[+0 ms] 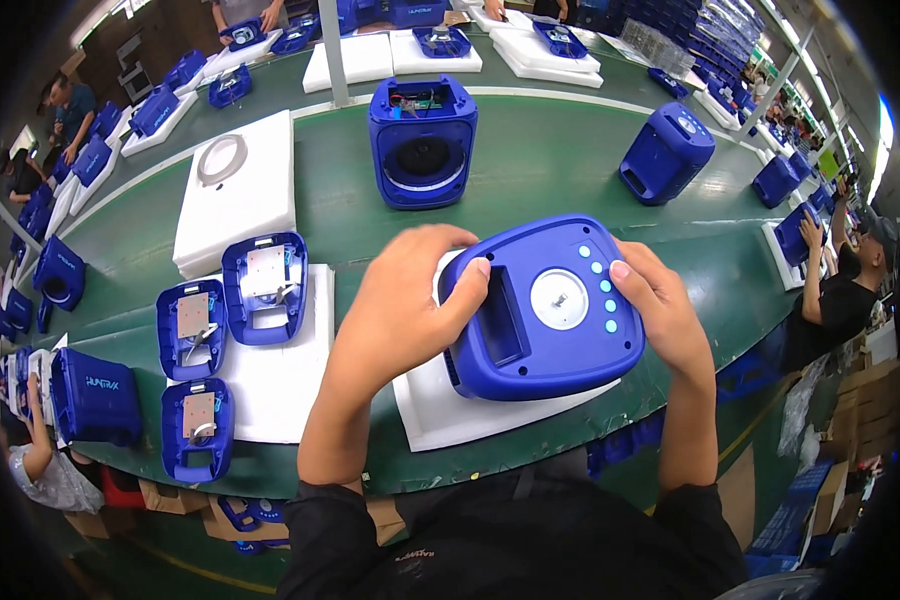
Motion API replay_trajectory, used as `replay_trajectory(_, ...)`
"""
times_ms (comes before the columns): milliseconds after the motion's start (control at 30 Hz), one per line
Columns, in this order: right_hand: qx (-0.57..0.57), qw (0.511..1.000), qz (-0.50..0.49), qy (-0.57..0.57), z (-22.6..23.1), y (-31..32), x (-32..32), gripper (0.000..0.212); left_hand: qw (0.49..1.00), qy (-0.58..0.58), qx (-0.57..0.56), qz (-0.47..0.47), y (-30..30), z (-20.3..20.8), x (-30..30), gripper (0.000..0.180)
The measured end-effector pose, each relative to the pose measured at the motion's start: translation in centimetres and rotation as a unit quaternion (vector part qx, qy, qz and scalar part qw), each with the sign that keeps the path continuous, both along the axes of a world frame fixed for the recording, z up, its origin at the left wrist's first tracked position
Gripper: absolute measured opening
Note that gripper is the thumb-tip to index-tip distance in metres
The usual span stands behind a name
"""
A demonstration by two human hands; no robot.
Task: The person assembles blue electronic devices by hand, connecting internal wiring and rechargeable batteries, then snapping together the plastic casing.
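Note:
A blue speaker housing [540, 365] sits in front of me above a white foam pad [440, 425], its top panel facing up. That panel has a round white dial seat [560, 299], a row of several pale round buttons [606, 287] and a handle slot [500, 315]. My left hand [405, 300] grips the housing's left side, thumb on the rim by the handle slot. On the opposite side my right hand [665, 310] is closed around the edge, with its thumb on top beside the buttons. The fingers under and behind the housing are partly hidden.
Blue top panels [264, 290] with circuit boards lie to the left on foam [310, 400]. Ahead stand an open speaker housing [422, 150] and a closed speaker [667, 150]. A ring of tape [221, 159] rests on stacked foam [255, 200]. Co-workers line the green bench.

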State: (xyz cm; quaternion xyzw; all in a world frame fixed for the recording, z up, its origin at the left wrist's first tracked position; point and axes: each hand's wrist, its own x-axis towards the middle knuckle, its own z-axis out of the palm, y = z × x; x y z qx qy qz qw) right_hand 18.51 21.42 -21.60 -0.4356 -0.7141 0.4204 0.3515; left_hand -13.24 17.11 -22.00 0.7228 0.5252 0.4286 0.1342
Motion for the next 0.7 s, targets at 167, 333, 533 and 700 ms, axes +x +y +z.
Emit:
replay_trajectory(167,-0.047,0.999,-0.006,-0.022,1.0,-0.1,-0.1,0.052,0.967,-0.093,-0.228,-0.060,-0.2,2.2,0.1,0.052)
replay_trajectory(333,-0.049,0.999,-0.005,-0.020,1.3,0.1,-0.2,0.052,0.976,-0.086,-0.194,-0.054,-0.3,1.5,-0.2,0.049)
replay_trajectory(533,-0.054,0.998,-0.004,-0.016,1.5,0.3,-0.6,0.050,0.976,-0.110,-0.182,-0.045,-0.4,1.3,-0.1,0.049)
replay_trajectory(700,-0.036,0.999,-0.013,-0.032,1.7,-0.1,-1.2,0.049,0.983,-0.088,-0.158,-0.028,-0.5,0.9,-0.3,0.049)
